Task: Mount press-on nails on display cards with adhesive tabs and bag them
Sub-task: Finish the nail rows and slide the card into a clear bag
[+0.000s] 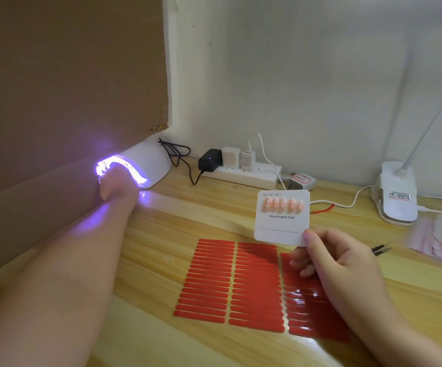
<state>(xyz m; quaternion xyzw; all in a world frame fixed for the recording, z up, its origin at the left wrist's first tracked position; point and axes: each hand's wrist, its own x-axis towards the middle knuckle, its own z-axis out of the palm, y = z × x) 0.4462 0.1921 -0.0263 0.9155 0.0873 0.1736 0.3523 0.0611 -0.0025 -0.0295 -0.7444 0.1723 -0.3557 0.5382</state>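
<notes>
My right hand (339,263) pinches the lower right corner of a white display card (280,223) printed "Handmade Nail". Several pink press-on nails (282,204) sit in a row near the card's top. Below the card, a sheet of red adhesive tabs (241,284) lies flat on the wooden desk in three columns. My left hand (118,185) reaches into the mouth of a white nail lamp (145,165) that glows violet. Its fingers are hidden inside the lamp.
A brown cardboard panel (69,88) stands along the left. At the back wall lie a white power strip (241,174) with plugs and cables. A white clip lamp (397,194) stands at the right, with clear bags (439,239) and black tweezers (381,249) near it.
</notes>
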